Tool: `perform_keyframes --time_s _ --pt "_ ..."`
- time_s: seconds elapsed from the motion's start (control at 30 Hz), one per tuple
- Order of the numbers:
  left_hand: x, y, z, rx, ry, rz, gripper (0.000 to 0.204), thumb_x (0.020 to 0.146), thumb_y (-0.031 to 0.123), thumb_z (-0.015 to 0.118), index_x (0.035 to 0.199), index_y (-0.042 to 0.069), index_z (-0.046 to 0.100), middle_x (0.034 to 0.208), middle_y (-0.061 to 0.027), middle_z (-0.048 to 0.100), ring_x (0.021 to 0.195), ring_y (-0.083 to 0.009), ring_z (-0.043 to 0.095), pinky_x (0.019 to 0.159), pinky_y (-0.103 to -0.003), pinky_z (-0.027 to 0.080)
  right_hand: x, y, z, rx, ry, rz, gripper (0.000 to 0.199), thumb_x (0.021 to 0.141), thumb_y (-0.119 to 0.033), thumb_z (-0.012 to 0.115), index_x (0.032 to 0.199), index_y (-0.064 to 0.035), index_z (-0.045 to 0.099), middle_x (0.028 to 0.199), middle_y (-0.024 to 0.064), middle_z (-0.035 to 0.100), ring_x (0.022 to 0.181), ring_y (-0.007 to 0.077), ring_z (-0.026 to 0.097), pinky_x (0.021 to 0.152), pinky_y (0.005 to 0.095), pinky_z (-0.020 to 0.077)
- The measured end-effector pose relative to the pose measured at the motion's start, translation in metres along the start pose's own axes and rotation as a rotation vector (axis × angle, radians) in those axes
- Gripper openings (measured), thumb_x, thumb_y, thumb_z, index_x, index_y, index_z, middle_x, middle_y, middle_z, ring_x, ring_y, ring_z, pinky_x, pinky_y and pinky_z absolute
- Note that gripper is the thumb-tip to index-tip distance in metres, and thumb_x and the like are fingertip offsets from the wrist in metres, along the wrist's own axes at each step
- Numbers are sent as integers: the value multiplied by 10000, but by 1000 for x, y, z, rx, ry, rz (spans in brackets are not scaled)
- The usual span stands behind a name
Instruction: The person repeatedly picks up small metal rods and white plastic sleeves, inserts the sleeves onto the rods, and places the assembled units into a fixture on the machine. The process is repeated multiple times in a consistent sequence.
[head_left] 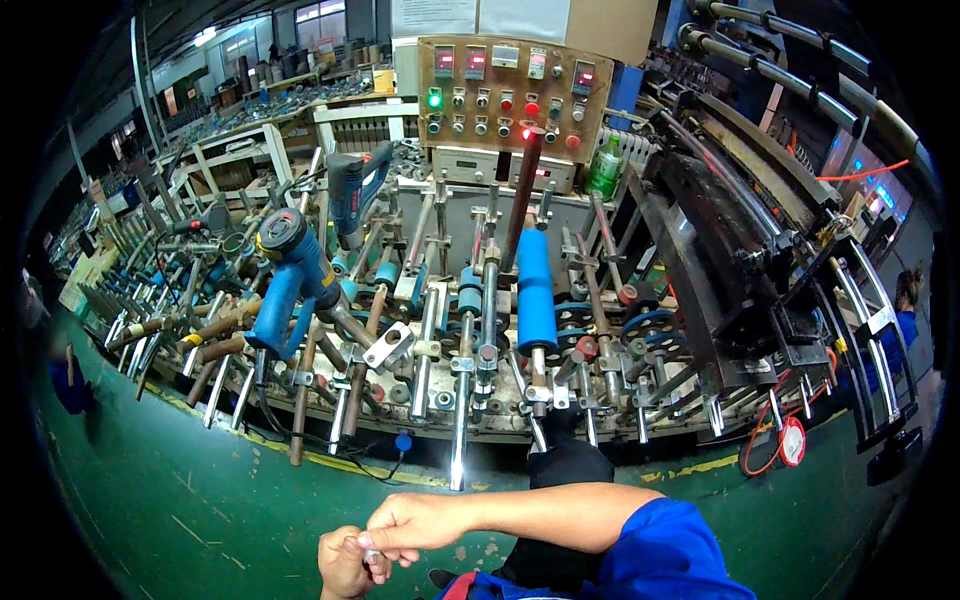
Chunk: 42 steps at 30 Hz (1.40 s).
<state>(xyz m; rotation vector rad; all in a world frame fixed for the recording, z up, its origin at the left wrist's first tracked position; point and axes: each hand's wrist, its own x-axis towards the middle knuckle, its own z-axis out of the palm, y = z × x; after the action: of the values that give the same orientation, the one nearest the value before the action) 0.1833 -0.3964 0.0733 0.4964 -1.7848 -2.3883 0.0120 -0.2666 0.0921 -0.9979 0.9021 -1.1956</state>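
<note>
Green-painted factory floor (200,510) stretches before a long machine of steel rods and blue rubber rollers (535,290), with a tan control panel (510,85) behind. Low in view, the right hand (415,522) and left hand (345,565) meet, fingers curled around what seems a small pale object (372,552), mostly hidden.

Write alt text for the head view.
A person's right hand and left hand meet low in the frame, pinching a small pale object over a green floor. Ahead stands a long machine of metal rods and blue rollers, with a button panel behind.
</note>
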Motion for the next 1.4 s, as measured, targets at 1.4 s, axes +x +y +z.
perform_keyframes --time_s 1.4 --pt "22 -20 -2 -245 -189 122 522 992 484 634 810 1 554 666 -180 645 496 -208 604 464 -318 512 -8 -3 0 -5 79 -150 376 1082 -247 484 840 3 629 747 74 698 716 135 702 639 278 547"
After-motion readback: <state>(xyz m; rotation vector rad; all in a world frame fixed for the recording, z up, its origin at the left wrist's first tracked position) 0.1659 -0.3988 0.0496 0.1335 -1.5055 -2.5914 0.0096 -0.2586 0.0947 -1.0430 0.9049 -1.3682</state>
